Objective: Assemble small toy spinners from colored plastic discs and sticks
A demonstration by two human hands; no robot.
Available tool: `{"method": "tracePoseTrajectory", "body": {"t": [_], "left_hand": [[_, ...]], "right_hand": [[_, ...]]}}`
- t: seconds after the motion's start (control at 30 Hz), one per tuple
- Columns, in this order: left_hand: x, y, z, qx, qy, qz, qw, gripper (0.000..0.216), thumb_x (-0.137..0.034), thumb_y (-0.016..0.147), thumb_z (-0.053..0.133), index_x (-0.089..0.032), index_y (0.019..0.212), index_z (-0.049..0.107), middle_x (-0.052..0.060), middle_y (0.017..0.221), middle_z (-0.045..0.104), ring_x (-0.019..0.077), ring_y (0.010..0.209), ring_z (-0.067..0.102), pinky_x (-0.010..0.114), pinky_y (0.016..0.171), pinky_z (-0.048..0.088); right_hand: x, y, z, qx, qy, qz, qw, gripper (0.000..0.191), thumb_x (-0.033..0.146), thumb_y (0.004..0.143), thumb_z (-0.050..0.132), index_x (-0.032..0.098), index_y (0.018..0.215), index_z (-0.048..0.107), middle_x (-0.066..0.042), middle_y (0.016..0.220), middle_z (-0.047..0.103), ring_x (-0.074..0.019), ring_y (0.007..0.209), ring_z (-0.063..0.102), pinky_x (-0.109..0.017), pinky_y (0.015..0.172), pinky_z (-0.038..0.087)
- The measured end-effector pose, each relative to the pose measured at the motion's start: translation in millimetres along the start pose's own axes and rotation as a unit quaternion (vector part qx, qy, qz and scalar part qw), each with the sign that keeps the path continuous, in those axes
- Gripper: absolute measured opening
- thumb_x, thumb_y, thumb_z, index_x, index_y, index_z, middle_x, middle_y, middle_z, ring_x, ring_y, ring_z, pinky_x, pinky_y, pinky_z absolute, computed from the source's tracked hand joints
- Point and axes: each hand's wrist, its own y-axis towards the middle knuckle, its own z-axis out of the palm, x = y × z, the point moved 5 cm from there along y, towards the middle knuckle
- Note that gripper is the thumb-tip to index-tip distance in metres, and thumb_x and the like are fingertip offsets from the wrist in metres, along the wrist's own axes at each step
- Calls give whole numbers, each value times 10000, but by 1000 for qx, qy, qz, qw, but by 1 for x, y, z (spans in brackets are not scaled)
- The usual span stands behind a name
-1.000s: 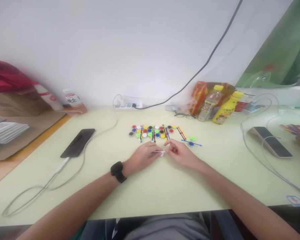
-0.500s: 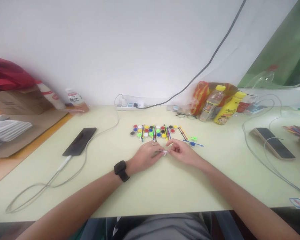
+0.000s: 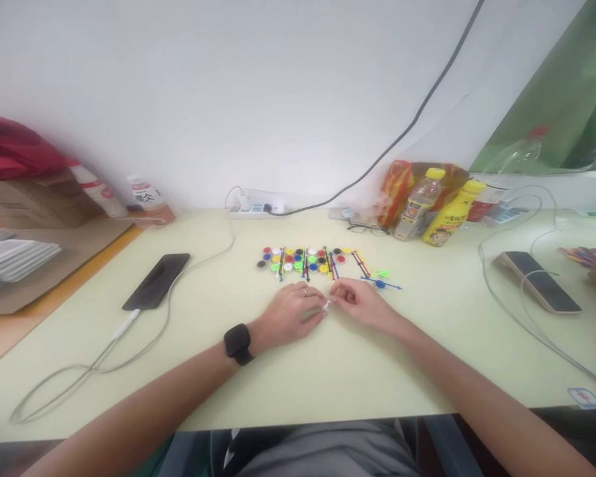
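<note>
Compared with half a second before, less of the white piece [image 3: 326, 305] is showing; it seems turned between the fingertips, so perhaps the work is now fine adjusting. It is on the near side of the discs [image 3: 314, 267]. The left hand [image 3: 293, 311] pinches it narrowly. The right hand [image 3: 365, 306] has curled fingers beside it; whether they grip, one cannot tell.

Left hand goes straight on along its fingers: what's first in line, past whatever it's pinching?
Most likely the right hand. The left hand points across toward it, with a small white piece at the fingertips between them. One view leaves depth unclear; they may already touch.
</note>
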Motion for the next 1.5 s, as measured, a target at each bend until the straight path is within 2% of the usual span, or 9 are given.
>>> {"method": "tracePoseTrajectory", "body": {"t": [0.2, 0.33, 0.4, 0.47, 0.53, 0.67, 0.87, 1.1, 1.5], "left_hand": [[4, -1, -7, -35, -54, -22, 998, 231, -361, 972, 643, -268, 1182, 669, 64, 1256, 696, 265, 1142, 640, 420, 988, 509], [21, -3, -18, -113, -82, -113, 984, 318, -359, 1024, 566, -278, 1330, 582, 66, 1268, 654, 221, 1033, 641, 383, 929, 529], [28, -4, -21, -134, -85, -148, 976, 275, -357, 1041, 530, -272, 1292, 602, 58, 1191, 661, 207, 950, 631, 359, 857, 536], [32, -5, -22, -139, -92, -163, 973, 250, -359, 1050, 509, -261, 1250, 622, 54, 1138, 661, 200, 925, 620, 333, 803, 533], [32, -4, -21, -136, -97, -166, 972, 249, -363, 1053, 499, -258, 1237, 629, 52, 1119, 659, 198, 928, 616, 314, 766, 528], [29, -4, -21, -132, -100, -159, 973, 251, -363, 1054, 492, -251, 1224, 638, 57, 1130, 668, 199, 935, 614, 304, 737, 524], [30, -3, -22, -134, -108, -160, 972, 268, -377, 1056, 474, -236, 1202, 649, 68, 1133, 693, 207, 933, 627, 313, 736, 532], [31, -4, -21, -135, -114, -162, 971, 265, -375, 1056, 476, -237, 1191, 657, 64, 1131, 698, 204, 944, 630, 304, 731, 529], [32, -4, -19, -130, -111, -159, 972, 262, -372, 1054, 482, -243, 1195, 660, 51, 1113, 711, 200, 942, 641, 331, 796, 534]], "right_hand": [[2, -3, 0, -9, -25, 3, 1000, 185, 371, 949, 576, 207, 989, 652, 20, 726, 619, -132, 576, 505, -268, 542, 354], [5, -6, -10, -45, -29, 21, 998, 294, 458, 962, 565, 213, 1105, 644, 3, 799, 636, -136, 589, 509, -276, 557, 373], [6, -8, -14, -42, -14, 44, 998, 363, 537, 968, 542, 203, 869, 642, 5, 725, 584, -125, 551, 449, -281, 533, 334], [7, -9, -17, -19, 40, 69, 997, 568, 618, 974, 495, 215, 576, 453, 28, 570, 417, -114, 504, 328, -296, 509, 261], [10, -8, -22, -16, 114, 69, 991, 672, 662, 973, 472, 233, 493, 281, 46, 508, 264, -116, 501, 257, -313, 516, 225], [11, -6, -38, -81, 149, 40, 985, 689, 685, 958, 495, 221, 472, 343, 23, 509, 338, -127, 528, 331, -319, 549, 272], [-4, -4, -53, -146, -26, 47, 988, 548, 639, 973, 476, 216, 630, 531, -2, 587, 483, -155, 551, 409, -313, 543, 322], [-21, -5, -80, -275, -288, -11, 917, 244, 408, 966, 529, 216, 1018, 671, -104, 1040, 719, -290, 1018, 597, -407, 911, 450], [-38, -1, -62, -126, -397, 21, 909, 385, 434, 997, 476, 263, 1275, 681, -114, 1332, 677, -350, 1248, 531, -518, 1041, 398]]}}
